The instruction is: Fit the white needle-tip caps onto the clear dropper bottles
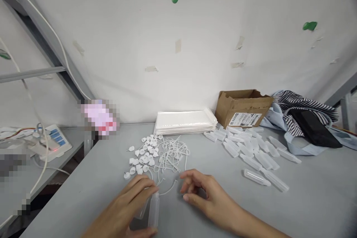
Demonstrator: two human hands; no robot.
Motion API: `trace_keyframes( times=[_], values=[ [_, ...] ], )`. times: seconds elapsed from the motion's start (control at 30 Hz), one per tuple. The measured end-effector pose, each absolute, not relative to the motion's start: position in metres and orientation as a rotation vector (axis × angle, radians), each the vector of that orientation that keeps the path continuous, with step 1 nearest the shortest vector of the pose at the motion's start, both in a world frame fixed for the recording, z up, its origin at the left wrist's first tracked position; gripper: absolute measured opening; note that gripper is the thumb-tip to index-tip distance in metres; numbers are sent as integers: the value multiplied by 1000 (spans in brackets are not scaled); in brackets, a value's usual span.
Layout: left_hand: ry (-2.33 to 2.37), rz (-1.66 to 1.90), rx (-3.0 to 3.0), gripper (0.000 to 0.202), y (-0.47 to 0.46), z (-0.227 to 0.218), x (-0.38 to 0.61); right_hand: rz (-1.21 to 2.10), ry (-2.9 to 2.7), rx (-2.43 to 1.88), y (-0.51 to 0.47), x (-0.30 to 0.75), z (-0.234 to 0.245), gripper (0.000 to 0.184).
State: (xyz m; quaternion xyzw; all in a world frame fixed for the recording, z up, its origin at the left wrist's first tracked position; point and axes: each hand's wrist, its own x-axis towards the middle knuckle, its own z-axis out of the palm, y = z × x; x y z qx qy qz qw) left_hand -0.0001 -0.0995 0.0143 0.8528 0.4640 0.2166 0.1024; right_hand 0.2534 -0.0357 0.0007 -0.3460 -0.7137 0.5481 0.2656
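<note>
Head view: your left hand (125, 210) grips 1 clear bottle (154, 210) at lower centre, resting on the tabletop (306, 200); your right hand (202, 193) lies loosely open beside it. Mid-frame, caps (143, 154), loops (170, 151) and loose bottles (251, 150) lie unassembled. Early days, I'd judge.

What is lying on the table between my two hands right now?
In the head view, a thin white plastic strap curves over the grey table between your left hand, which holds a clear bottle, and your right hand.
</note>
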Motion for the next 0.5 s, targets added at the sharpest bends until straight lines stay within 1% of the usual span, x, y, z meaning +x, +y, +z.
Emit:
trace_keyframes(
  times=[0.07, 0.13, 0.23, 0.33, 0.5],
  values=[
    [1431, 626, 2451, 63, -101, 14, 0, 1422, -1994, -965, -36, 253, 0, 23],
    [1487, 666, 2404, 61, -101, 13, 2, 1290, -2081, -960, -37, 253, 0, 20],
    [1507, 693, 2392, 60, -100, 10, 1, 1009, -2293, -788, -38, 252, 2, 23],
    [1476, 600, 2433, 63, -98, 7, -5, 809, -2548, -616, -40, 250, 8, 28],
    [1487, 400, 2464, 64, -93, 6, -14, 775, -2807, -606, -42, 249, 17, 34]
  ],
)
